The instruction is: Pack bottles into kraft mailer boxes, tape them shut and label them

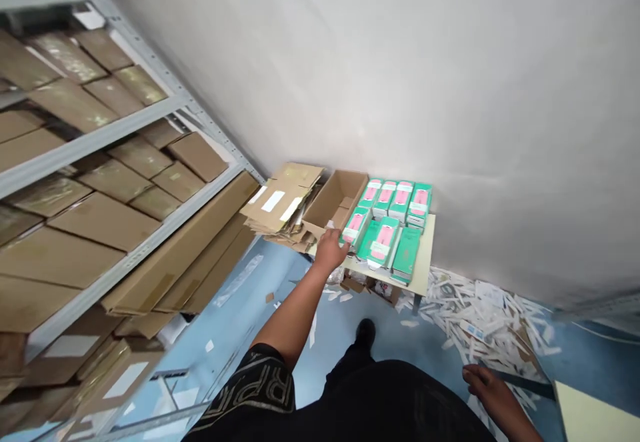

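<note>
Left grip (330,249) at the nearest green box (356,224), on the small worktop (425,262) by the wall.
My left arm is stretched forward and the fingertips meet the near end of that green box with its pink label. I cannot tell whether the grip is closed on it or only touching. The box lies at the worktop's front left, just beside an open cardboard box (336,199). More green boxes (395,212) lie in rows to its right and behind it. Flattened cartons (280,205) are piled left of the cardboard box. My right grip (487,389) hangs low at my side, fingers loose, empty. Paper scraps (490,322) litter the blue floor (430,342) under and right of the worktop. A metal shelf rack (100,135) full of brown cartons stands to the left.
</note>
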Motion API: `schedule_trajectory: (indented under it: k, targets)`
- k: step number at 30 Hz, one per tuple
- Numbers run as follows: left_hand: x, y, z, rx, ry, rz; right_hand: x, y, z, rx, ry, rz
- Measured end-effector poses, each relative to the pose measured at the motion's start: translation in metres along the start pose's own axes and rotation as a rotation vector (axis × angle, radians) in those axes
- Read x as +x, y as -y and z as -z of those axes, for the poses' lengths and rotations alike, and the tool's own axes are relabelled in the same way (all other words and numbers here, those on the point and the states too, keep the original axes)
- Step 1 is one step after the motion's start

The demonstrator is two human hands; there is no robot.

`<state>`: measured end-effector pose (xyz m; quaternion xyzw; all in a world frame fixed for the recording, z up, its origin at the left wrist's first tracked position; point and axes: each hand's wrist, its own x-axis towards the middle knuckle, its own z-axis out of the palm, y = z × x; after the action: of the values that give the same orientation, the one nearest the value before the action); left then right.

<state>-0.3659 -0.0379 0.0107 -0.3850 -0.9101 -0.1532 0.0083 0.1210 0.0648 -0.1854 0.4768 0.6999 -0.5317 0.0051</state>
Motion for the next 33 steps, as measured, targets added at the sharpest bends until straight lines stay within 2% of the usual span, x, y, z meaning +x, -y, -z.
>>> schedule_trajectory:
  k: [4, 7, 8, 10, 12, 14, 17, 19, 21, 24, 28, 30, 33]
  targets:
    - [0.023, 0.114, 0.045, -0.048, -0.088, 0.209, 0.035, 0.078, -0.026, 0.039, 0.138, 0.064]
    - [0.052, 0.208, 0.069, -0.015, -0.1, 0.378, 0.065, 0.146, -0.067, 0.03, 0.177, 0.144]
    - [0.062, 0.237, 0.073, 0.015, -0.088, 0.391, 0.074, 0.17, -0.086, 0.022, 0.184, 0.159]
    - [0.084, 0.286, 0.074, 0.085, -0.013, 0.328, 0.09, 0.222, -0.126, 0.014, 0.187, 0.185]
    - [0.102, 0.318, 0.067, 0.143, 0.101, 0.223, 0.1, 0.277, -0.165, 0.015, 0.207, 0.216]
    - [0.113, 0.335, 0.057, 0.188, 0.17, 0.162, 0.105, 0.331, -0.198, 0.013, 0.248, 0.25]
    - [0.113, 0.345, 0.05, 0.234, 0.176, 0.067, 0.112, 0.399, -0.228, -0.007, 0.266, 0.282]
    - [0.109, 0.347, 0.052, 0.238, 0.192, 0.043, 0.117, 0.431, -0.239, -0.017, 0.24, 0.29]
    - [0.104, 0.349, 0.06, 0.222, 0.218, 0.034, 0.121, 0.45, -0.247, -0.013, 0.211, 0.296]
    - [0.102, 0.353, 0.074, 0.166, 0.242, -0.017, 0.122, 0.461, -0.259, 0.011, 0.174, 0.308]
    - [0.109, 0.36, 0.101, 0.012, 0.205, -0.159, 0.108, 0.458, -0.265, 0.004, 0.123, 0.346]
    - [0.112, 0.365, 0.121, -0.047, 0.113, -0.132, 0.098, 0.449, -0.26, -0.027, 0.095, 0.366]
    - [0.112, 0.366, 0.161, -0.05, -0.118, -0.033, 0.083, 0.425, -0.242, -0.045, 0.057, 0.378]
